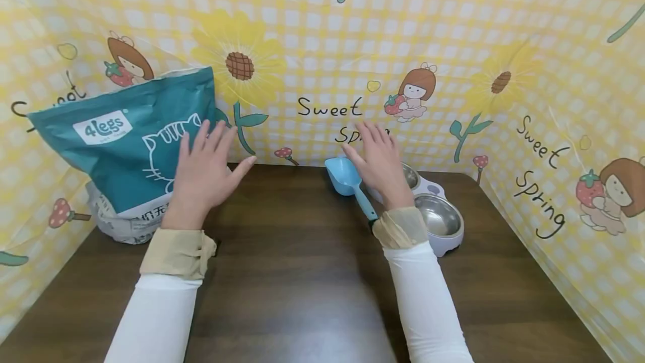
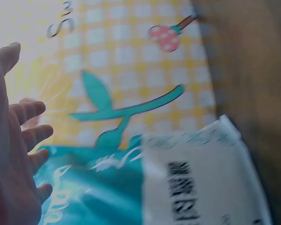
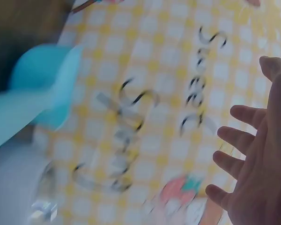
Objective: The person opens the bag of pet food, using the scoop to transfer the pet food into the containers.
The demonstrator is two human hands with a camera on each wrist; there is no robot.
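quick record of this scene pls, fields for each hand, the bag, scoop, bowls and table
left hand: open, fingers spread, in front of the bag
right hand: open, above scoop and bowls, holding nothing
bag: teal, cat drawing, upright at table's left rear
scoop: light blue, lying on the table
bowls: two steel bowls in a white stand, looking empty
table: dark wood

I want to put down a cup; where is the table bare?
Bare: the table between the two sleeves, and its near right corner. Crowded: the left rear, taken by the cat food bag; the right rear holds the blue scoop and double pet bowl.
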